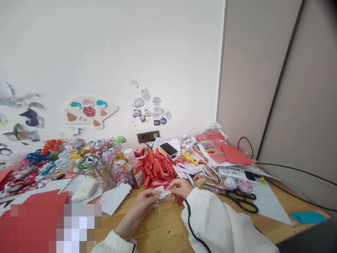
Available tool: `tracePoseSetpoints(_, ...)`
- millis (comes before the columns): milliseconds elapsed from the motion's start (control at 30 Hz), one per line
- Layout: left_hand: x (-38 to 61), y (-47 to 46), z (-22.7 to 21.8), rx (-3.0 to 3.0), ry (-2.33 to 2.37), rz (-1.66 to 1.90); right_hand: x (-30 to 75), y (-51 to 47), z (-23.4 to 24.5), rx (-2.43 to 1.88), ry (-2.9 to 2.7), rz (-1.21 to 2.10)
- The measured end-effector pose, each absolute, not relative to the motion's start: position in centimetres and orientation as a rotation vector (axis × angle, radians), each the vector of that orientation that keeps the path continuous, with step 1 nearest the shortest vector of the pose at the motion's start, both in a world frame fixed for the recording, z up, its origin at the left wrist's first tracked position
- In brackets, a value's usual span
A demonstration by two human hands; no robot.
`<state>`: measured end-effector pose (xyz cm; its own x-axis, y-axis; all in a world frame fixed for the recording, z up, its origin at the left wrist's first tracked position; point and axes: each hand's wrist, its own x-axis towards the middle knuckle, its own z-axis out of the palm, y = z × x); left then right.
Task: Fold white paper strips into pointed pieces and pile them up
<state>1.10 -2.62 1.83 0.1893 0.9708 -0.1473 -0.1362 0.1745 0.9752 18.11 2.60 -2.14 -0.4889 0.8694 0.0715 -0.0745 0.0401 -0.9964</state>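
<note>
Paper (165, 194) sat pinched between left hand (148, 199) at nine o'clock and right hand (181, 189) at three; light, even tension seemed best for keeping it straight

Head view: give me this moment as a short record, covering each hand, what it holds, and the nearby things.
Left hand: pinches one end of a white strip
Right hand: pinches the strip's other end
Beyond hands: heaped red strips
Left of heap: bottle, paper flowers
Right of heap: yellow glue gun
Right of right hand: scissors
</note>
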Motion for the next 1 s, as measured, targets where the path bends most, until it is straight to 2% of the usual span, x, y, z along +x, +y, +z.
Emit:
tracePoseSetpoints(300, 0.7, -1.6, 1.0, 1.061, 1.119, 1.078, 18.1, 2.4, -2.4, -0.825, -1.611, 1.559)
tracePoseSetpoints(600, 0.8, -0.6, 0.2, 0.960, 1.148, 1.274, 17.3, 2.4, -2.9, -0.872, -1.567, 1.582)
tracePoseSetpoints(1000, 0.5, -1.0, 0.7, 1.016, 1.097, 1.220, 17.3, 2.1, -2.7, -0.847, -1.663, 1.637)
